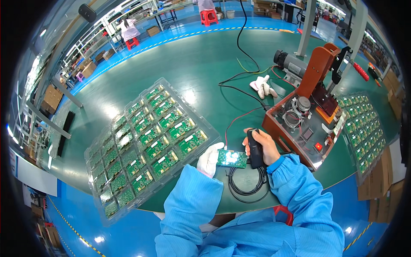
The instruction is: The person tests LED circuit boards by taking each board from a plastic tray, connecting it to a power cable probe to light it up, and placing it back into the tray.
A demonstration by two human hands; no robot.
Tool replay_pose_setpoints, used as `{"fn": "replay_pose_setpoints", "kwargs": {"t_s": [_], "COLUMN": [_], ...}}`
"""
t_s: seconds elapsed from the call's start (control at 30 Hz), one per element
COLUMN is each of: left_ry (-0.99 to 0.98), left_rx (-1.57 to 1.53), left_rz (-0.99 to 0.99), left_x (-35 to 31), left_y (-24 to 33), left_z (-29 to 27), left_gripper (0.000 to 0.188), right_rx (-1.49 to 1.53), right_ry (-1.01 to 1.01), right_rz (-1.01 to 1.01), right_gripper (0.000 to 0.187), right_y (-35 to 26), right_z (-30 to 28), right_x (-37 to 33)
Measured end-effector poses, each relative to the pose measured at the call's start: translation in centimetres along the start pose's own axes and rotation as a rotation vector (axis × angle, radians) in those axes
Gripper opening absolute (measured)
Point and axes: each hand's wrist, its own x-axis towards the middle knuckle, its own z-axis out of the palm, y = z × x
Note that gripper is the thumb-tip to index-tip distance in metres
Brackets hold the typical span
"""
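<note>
"At the board's (231,159) left end, who has hold?"

"The left grip (209,160), gloved in white, closed on that end. The board itself is over the counter (197,77); I can't tell whether its underside touches."

"Which way does its long axis run?"

"Roughly left to right, away from the left grip and toward the other hand."

"And the right grip (267,147)?"

"Ungloved, just beyond the board's right end, wrapped round a black tool (256,150). The tool's length runs near to far, across the board's axis. Whether tool and board touch, I can't be sure."

"So what would the coming move turn on?"

"That right end, I'd judge. The tool sits just right of the board, so a small leftward shift would bring it over, while the left grip is better placed to tilt or turn the board."

"Anything that could snag?"

"Perhaps the red wire (233,123), which comes down to the board's far edge near the left grip. A cable coil (231,182) lies on the board's near side, the tray (188,109) to its left, the orange box (278,128) to its far right."
</note>
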Motion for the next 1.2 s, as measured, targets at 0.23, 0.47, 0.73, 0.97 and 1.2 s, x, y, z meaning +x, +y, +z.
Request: {"fn": "replay_pose_setpoints", "kwargs": {"t_s": [0.23,0.47,0.73,0.97,1.2], "left_ry": [-0.011,0.018,0.021,-0.007,0.033], "left_rx": [0.138,-0.044,0.195,0.162,0.177], "left_rz": [0.045,0.08,0.057,0.085,0.046], "left_x": [-0.2,0.5,0.0,0.1,-0.1], "left_y": [1.0,-2.3,0.1,-0.7,0.7], "left_z": [0.1,-0.5,-1.4,-1.2,-1.0], "left_gripper": [0.046,0.04,0.046,0.045,0.04], "right_rx": [-0.034,-0.208,-1.074,-1.806,-1.461], "right_ry": [-0.115,-0.038,0.425,0.627,0.812], "right_rz": [-0.051,-0.142,-0.363,-0.436,-0.327], "right_gripper": [0.045,0.037,0.042,0.04,0.054], "right_y": [-0.2,0.3,-6.2,-7.7,-5.6], "right_z": [-0.2,1.0,3.2,-2.9,-1.8], "right_x": [-0.3,-1.3,-11.8,-14.5,-15.0]}}
